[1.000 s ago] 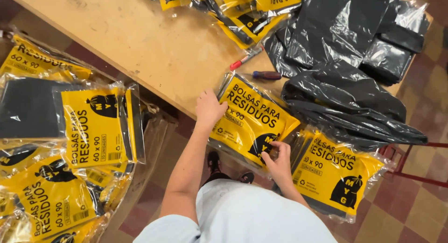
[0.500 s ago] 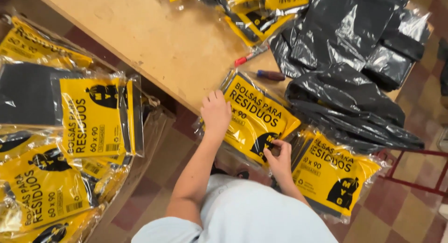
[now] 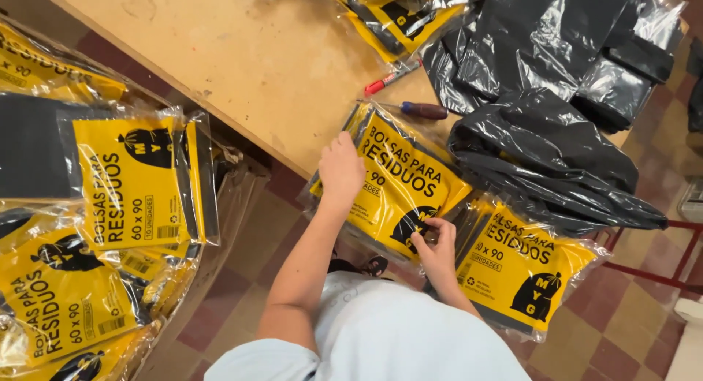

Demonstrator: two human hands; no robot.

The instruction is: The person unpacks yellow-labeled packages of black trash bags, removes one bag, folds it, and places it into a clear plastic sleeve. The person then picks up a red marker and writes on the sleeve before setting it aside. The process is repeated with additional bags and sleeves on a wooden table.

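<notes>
Yellow bag pack [image 3: 403,180] lay at desk [image 3: 242,66] edge, long axis 10-to-4 o'clock; left hand [image 3: 340,169] pressed flat on its 9 o'clock side, right hand [image 3: 437,251] grip pinching its 5 o'clock corner, both hands touching it.

Wooden counter [image 3: 242,66] carries a red marker [image 3: 392,79] and, just beside it, a blue-handled screwdriver [image 3: 421,110], both lying flat near a heap of loose black plastic bags [image 3: 556,95]. More yellow-and-black packs [image 3: 403,8] lie at the counter's far edge. At left, below the counter, a stack of clear-wrapped yellow packs [image 3: 124,183] sits over a checkered tile floor [image 3: 644,315].
</notes>
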